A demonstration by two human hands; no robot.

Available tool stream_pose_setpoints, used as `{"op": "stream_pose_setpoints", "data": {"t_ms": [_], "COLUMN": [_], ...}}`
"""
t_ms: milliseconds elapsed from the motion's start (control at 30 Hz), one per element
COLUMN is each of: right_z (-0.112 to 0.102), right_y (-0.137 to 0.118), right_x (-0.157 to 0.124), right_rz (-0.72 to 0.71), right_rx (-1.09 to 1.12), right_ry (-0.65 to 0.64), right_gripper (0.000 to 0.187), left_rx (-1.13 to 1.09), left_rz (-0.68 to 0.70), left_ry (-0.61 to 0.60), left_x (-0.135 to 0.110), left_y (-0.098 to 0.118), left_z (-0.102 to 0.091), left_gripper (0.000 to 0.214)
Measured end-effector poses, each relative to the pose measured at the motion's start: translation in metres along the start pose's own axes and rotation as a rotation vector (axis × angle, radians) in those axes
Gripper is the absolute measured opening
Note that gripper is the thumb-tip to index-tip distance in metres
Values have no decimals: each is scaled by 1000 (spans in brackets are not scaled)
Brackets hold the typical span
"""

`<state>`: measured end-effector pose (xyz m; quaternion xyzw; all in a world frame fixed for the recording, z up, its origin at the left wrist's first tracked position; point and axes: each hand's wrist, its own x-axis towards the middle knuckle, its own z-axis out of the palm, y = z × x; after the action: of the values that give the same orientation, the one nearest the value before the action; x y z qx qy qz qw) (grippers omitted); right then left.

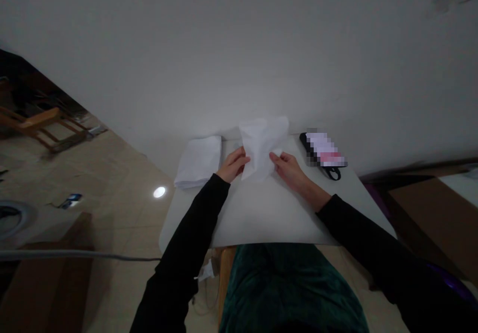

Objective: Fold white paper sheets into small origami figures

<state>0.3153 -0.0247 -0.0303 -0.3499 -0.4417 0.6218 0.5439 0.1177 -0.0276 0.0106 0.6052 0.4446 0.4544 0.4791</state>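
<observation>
A thin white sheet (263, 141), looking like a tissue or soft cloth, is held up above the white table (261, 218). My left hand (234, 165) pinches its left edge between thumb and fingers. At the sheet's right side, my right hand (289, 169) grips it the same way. The upper part stands loosely above both hands, slightly creased. Left of my left hand lies a neat stack of folded white sheets (199, 161) on the table. Whether the held sheet is paper or fabric, I cannot tell.
A phone-like device (323, 149), its screen blurred out, lies at the table's back right with a black ring (334, 173) by it. A wall (239, 49) rises behind the table. Cardboard (436, 218) stands at right, a wooden chair (41, 121) far left, a grey cable (82, 255) lower left.
</observation>
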Motion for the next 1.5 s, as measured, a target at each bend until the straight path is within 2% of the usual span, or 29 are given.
{"op": "stream_pose_setpoints", "data": {"t_ms": [67,133,267,367,433,567,600,667,700,733,833,967,1133,1200,1333,1400,1500], "right_z": [-7,-13,-20,-20,-18,-16,-17,-20,-23,-27,-39,-50,-57,-57,-50,-45,-39], "right_y": [-4,-8,-12,-9,-8,-13,-16,-23,-26,-29,-35,-41,-50,-54,-59,-59,-57], "right_x": [2,3,2,1,-1,-10,-13,-16,-17,-17,-14,-10,-12,-14,-18,-20,-21], "right_rz": [-15,-20,-26,-3,-10,-139,-189,-289,-330,-373,-450,-433,-344,-266,-234,-262,-265], "right_rx": [-20,-67,-125,-158,-176,-220,-254,-354,-395,-433,-499,-594,-627,-657,-626,-587,-551], "right_ry": [48,54,38,14,23,64,62,9,-54,-143,-291,-352,-392,-447,-446,-387,-270], "right_gripper": [41,39,34,35,41,77,74,47,34,31,27,17,20,22,22,23,24], "left_rx": [-43,2,165,138,78,-30,-45,-80,-100,-119,-148,-136,-139,-61,102,142,216], "left_rz": [-105,-123,70,132,144,137,124,80,51,20,-64,-53,47,48,161,214,206], "left_ry": [-3,42,184,262,285,309,318,341,348,346,283,171,135,29,-158,-181,-233], "left_x": [-1,-1,-3,0,3,9,10,11,11,10,6,2,4,2,-3,-4,-9], "left_y": [-6,-7,-8,-15,-23,-33,-33,-31,-31,-30,-32,-31,-8,-1,-2,-5,-4], "left_z": [2,2,9,13,13,6,4,1,2,3,12,20,-1,-9,-8,-1,9], "left_gripper": [38,42,50,55,60,70,70,71,72,74,77,81,96,83,28,24,33]}}
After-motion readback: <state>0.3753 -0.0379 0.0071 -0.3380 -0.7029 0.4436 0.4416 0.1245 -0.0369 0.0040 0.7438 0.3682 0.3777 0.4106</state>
